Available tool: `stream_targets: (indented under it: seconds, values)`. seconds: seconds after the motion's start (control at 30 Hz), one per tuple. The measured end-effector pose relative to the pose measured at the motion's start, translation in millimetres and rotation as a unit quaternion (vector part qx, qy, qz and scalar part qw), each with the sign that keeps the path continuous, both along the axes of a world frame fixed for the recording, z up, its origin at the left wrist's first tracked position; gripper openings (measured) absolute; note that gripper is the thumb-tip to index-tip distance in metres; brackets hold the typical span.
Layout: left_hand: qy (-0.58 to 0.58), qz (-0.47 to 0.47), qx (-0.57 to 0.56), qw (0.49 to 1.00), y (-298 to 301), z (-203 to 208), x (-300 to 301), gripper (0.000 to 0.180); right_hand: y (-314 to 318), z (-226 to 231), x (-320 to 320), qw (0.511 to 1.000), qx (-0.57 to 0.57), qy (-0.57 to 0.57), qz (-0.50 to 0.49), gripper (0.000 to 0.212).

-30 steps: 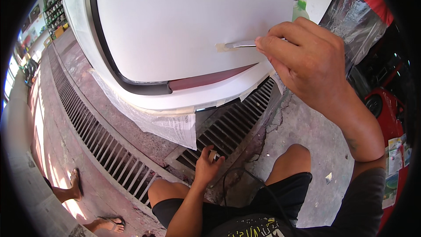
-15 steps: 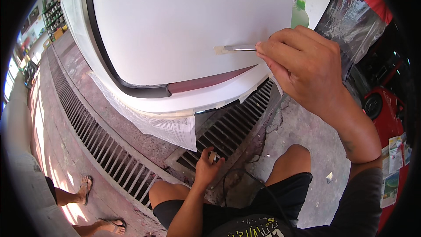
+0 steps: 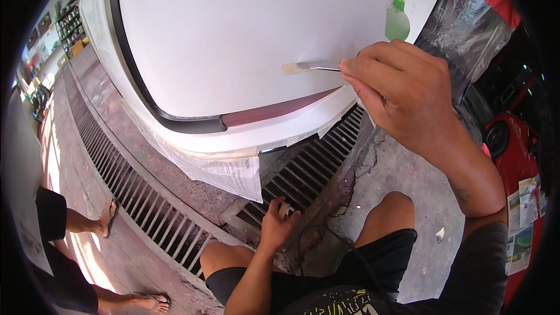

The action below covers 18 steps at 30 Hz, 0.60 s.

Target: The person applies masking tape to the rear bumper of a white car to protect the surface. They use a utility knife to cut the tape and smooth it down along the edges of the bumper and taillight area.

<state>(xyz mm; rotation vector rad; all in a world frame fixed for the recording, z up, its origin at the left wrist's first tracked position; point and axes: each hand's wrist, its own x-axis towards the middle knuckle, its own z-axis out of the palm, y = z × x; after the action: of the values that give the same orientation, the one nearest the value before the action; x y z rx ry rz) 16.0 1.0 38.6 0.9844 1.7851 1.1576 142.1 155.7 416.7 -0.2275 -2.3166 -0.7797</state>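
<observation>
My right hand (image 3: 405, 96) grips a slim metal spatula (image 3: 322, 69) between thumb and fingers. Its flat tip lies against a small beige patch (image 3: 287, 69) on the smooth white car panel (image 3: 233, 35). Low over the floor grate, my left hand (image 3: 277, 227) is curled round a small pale beige piece (image 3: 284, 210), whose kind I cannot make out. Below the patch, a dark red strip (image 3: 280, 108) runs along the panel's lower edge, above a white bumper (image 3: 256, 140).
Masking newspaper (image 3: 233, 172) hangs from the bumper. Metal drain grates (image 3: 306, 169) cross the floor ahead of my knees, with a dark cable (image 3: 344, 242) nearby. Another person's sandalled foot (image 3: 150, 302) is at left. Plastic sheeting (image 3: 466, 29) and a red car part (image 3: 516, 160) are at right.
The spatula stays at the beige patch, with only a slight shift of the tip and my right hand. At left, more of the other person's legs has come into view.
</observation>
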Motion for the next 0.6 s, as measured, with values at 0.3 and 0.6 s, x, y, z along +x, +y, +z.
stream_targets:
  seconds: [0.3,0.6]
  values:
    - [0.017,0.006,0.036,0.999,1,-13,3,0.07,1,-14,1,0.996,-0.073,0.044,0.007,0.012]
    - [0.006,0.005,0.017,1.0,-1,-10,1,0.074,1,-27,1,0.987,-0.127,0.094,0.024,0.011]
